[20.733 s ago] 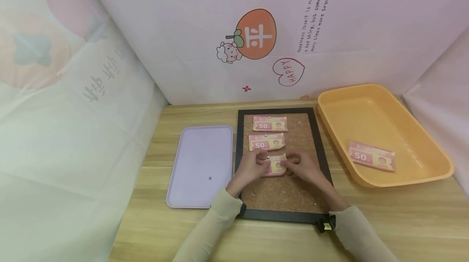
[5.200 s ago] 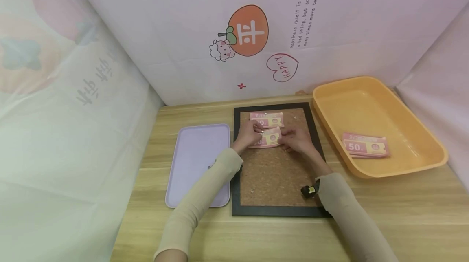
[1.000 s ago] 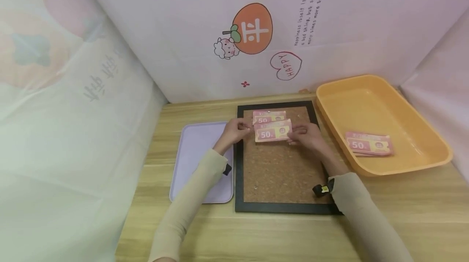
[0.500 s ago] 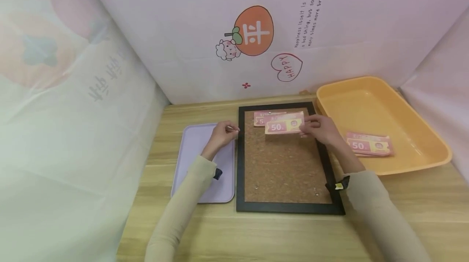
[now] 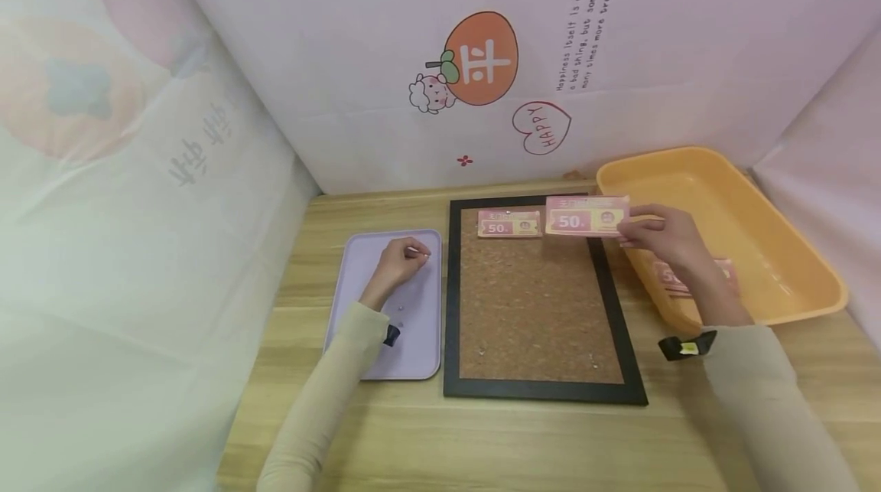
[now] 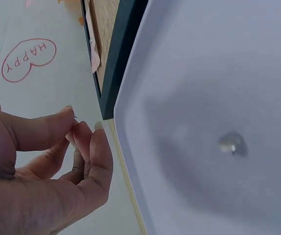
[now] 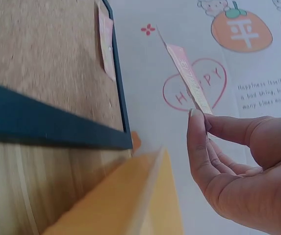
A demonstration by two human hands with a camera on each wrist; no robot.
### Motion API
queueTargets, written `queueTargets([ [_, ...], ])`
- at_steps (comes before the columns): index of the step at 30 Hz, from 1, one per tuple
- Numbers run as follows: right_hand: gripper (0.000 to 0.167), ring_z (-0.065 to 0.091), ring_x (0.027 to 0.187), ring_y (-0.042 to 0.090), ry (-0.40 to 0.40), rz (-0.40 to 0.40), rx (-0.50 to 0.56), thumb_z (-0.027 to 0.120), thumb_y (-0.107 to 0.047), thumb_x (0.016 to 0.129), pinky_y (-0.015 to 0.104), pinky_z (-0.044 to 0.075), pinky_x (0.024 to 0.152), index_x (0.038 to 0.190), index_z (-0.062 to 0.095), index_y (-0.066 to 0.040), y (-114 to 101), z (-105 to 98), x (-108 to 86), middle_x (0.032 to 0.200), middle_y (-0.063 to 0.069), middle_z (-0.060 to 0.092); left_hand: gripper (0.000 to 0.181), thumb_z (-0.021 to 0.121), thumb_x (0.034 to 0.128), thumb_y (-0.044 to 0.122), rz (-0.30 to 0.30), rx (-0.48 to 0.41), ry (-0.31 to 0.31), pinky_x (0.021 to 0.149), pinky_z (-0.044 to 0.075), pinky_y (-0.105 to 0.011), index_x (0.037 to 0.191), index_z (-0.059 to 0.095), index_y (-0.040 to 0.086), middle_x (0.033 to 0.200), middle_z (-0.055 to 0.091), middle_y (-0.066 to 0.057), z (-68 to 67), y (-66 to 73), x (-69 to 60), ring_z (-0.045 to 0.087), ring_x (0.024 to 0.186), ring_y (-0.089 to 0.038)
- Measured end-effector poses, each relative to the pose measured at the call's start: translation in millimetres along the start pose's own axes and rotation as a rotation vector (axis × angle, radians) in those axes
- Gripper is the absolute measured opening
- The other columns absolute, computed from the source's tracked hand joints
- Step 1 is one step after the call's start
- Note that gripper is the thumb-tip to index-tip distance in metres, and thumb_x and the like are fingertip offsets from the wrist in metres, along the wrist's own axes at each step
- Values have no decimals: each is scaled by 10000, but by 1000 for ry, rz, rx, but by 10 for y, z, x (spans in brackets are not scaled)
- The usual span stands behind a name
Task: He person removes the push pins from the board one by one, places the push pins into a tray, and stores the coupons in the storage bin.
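My right hand (image 5: 666, 235) pinches the right end of a pink-and-yellow paper coupon (image 5: 585, 218), raised over the top right corner of the cork board (image 5: 537, 308). In the right wrist view this coupon (image 7: 191, 81) is seen nearly edge-on. A second coupon (image 5: 509, 226) is fixed near the board's top edge by a small tack. Over the lilac tray (image 5: 351, 270), my left hand (image 5: 398, 265) pinches a thumbtack; the left wrist view shows only its thin tip between thumb and fingertip. Loose thumbtacks lie in the tray, one clear thumbtack (image 6: 230, 143) close to the wrist camera.
A yellow bin (image 5: 764, 247) stands right of the board, with more coupons (image 5: 677, 278) partly behind my right forearm. Tacks (image 5: 593, 360) stick in the board's lower corners. A printed cloth (image 5: 385, 117) hangs behind the wooden table (image 5: 523, 438).
The coupon has come off the board and moved right towards the bin in my right hand. My left hand has moved left, from the board to over the tray. Earlier, more coupons were on the board.
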State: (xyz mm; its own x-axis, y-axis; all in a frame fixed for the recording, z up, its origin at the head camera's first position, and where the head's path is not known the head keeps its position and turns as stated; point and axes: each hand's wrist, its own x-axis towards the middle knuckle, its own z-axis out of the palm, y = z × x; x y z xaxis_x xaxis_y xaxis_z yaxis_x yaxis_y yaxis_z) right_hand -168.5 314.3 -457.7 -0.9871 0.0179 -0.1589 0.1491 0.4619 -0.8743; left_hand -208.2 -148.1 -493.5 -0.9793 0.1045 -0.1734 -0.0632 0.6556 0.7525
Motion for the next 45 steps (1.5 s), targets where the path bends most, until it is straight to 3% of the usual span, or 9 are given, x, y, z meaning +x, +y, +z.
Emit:
queueTargets([
  [4, 674, 722, 823, -55, 0, 18, 41, 662, -292, 1028, 191, 606, 760, 1517, 398, 91, 68, -98, -44, 936, -233, 730, 130, 674, 976, 74, -23, -2, 12, 902, 593, -389, 1077, 740, 27, 1097, 761, -185, -50, -79, -11, 716, 1044, -303],
  [7, 685, 734, 818, -35, 0, 16, 66, 669, -283, 1024, 197, 611, 733, 1513, 384, 102, 125, -161, -71, 873, -288, 698, 127, 684, 967, 78, -45, 0, 14, 862, 577, -348, 1066, 744, 26, 1077, 761, -183, -79, -161, -24, 708, 1009, -282],
  [16, 597, 749, 760, -8, 23, 34, 88, 708, -254, 1000, 199, 613, 692, 1426, 440, 67, 322, -404, -126, 849, -266, 726, 122, 685, 965, 76, -65, 23, 18, 769, 542, -265, 1058, 746, 26, 1032, 764, -170, -165, -303, -86, 696, 921, -232],
  [24, 489, 757, 766, -12, 7, 81, 94, 692, -240, 1012, 172, 601, 695, 1367, 472, 15, 427, -582, -193, 831, -267, 734, 117, 660, 948, 38, -69, 73, -13, 764, 548, -294, 1026, 737, -2, 1008, 753, -188, -220, -408, -157, 688, 898, -245],
  [35, 674, 736, 745, -37, 1, 184, 35, 664, -280, 1028, 173, 596, 702, 1467, 358, 131, 676, -857, -244, 780, -276, 709, 117, 670, 944, 52, -128, 114, -46, 780, 557, -312, 1034, 741, 26, 1008, 752, -166, -241, -486, -238, 691, 913, -252],
  [42, 763, 665, 713, -97, 41, 202, -107, 622, -336, 1044, 177, 582, 677, 1477, 325, 217, 892, -1019, -310, 726, -324, 643, 100, 678, 945, 53, -130, 128, -41, 759, 548, -308, 1019, 740, 27, 989, 749, -161, -251, -517, -271, 687, 894, -251],
  [45, 763, 680, 712, -93, 30, 210, -62, 596, -285, 1061, 173, 594, 692, 1485, 260, 252, 969, -1063, -328, 731, -310, 658, 86, 683, 953, 56, -128, 136, -45, 783, 564, -327, 1010, 740, 25, 998, 755, -165, -254, -536, -286, 698, 911, -257],
])
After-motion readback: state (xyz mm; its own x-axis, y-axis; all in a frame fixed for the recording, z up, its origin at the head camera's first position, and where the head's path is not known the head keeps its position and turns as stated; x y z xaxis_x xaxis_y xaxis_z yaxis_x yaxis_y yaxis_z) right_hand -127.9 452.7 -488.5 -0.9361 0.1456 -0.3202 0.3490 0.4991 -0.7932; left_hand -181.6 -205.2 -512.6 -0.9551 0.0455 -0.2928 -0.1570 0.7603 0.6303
